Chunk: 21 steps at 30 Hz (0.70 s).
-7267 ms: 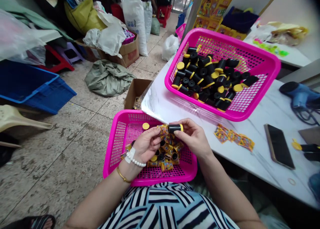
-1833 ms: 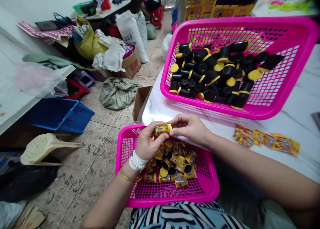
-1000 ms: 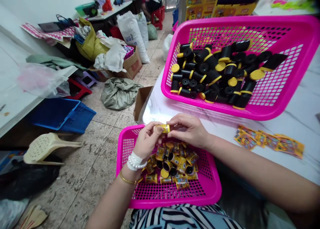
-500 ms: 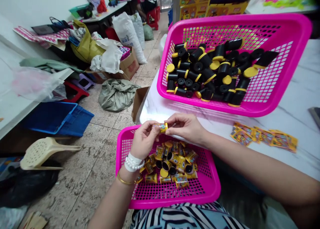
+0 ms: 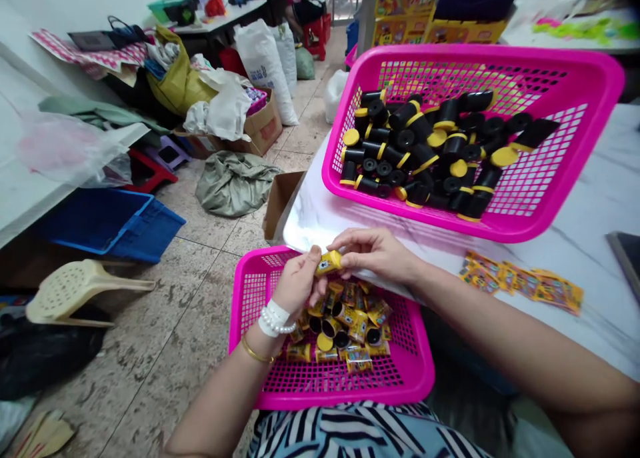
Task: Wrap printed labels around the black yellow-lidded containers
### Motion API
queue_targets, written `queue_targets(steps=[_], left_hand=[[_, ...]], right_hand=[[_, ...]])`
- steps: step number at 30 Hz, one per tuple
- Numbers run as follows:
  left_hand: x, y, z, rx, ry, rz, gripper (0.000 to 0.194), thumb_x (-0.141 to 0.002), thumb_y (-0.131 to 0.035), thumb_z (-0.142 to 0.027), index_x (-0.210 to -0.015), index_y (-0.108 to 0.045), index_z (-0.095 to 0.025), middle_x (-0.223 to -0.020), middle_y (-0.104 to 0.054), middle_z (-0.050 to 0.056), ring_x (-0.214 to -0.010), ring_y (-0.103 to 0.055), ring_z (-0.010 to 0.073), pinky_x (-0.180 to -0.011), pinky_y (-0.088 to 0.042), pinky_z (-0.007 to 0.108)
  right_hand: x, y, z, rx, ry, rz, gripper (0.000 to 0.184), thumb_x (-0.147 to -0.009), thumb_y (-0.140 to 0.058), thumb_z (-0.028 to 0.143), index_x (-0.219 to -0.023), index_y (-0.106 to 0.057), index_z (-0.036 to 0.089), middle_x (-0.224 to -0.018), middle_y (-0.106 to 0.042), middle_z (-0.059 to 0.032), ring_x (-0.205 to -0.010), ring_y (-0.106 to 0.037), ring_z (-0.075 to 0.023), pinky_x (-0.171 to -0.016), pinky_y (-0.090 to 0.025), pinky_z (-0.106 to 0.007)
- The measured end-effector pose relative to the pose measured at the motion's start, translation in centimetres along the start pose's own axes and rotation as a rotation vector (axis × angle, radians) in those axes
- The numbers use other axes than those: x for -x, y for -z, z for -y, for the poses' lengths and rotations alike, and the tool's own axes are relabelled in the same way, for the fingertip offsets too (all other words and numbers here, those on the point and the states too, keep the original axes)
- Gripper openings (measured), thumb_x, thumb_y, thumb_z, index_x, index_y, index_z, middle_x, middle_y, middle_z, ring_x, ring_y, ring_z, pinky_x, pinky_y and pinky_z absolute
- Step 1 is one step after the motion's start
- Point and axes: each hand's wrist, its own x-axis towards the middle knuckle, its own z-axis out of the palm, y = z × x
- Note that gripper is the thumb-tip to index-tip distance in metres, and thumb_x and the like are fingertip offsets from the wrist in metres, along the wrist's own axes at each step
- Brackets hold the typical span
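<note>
Between my two hands, above the lower basket, is a small cylinder with a yellow printed wrapper. My left hand is closed on its left end, thumb on top. The fingers of my right hand pinch its right end. Below lies a pink basket with several yellow-wrapped cylinders, some showing black open ends. On the table, a larger pink basket stands tilted and holds many black cylinders with yellow caps. A row of flat printed yellow wrappers lies right of my right hand.
The white marble-patterned table carries a dark flat object at its right edge. Left on the floor are a cream plastic stool, a blue crate and a grey-green sack. A person sits on a red stool far back.
The cylinder has turned in my fingers, and its yellow printed side now shows more. My left thumb has moved up. The camera view has shifted slightly.
</note>
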Motion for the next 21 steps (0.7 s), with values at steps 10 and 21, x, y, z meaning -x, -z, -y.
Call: queue_targets(steps=[10, 21], left_hand=[[4.7, 0.3, -0.3, 0.28, 0.031, 0.152, 0.051, -0.079, -0.067, -0.062, -0.09, -0.064, -0.013, -0.064, -0.066, 0.002, -0.038, -0.052, 0.0063, -0.036, -0.035, 0.016], [8.4, 0.0, 3.3, 0.272, 0.296, 0.12, 0.046, -0.079, -0.068, -0.06, -0.092, -0.059, -0.016, -0.05, -0.058, -0.004, -0.029, -0.034, 0.0026, -0.036, -0.025, 0.015]], right_hand=[[3.0, -4.3, -0.7, -0.042, 0.108, -0.081, 0.015, -0.076, -0.081, 0.027, -0.086, -0.073, 0.019, -0.102, -0.065, -0.0028, -0.056, -0.069, -0.0105, -0.047, -0.062, -0.024], [6.7, -9.1, -5.3, 0.12, 0.245, -0.305, 0.021, -0.077, -0.079, 0.04, -0.086, -0.076, 0.022, -0.101, -0.065, -0.0048, -0.058, -0.065, -0.0095, -0.05, -0.059, -0.023]])
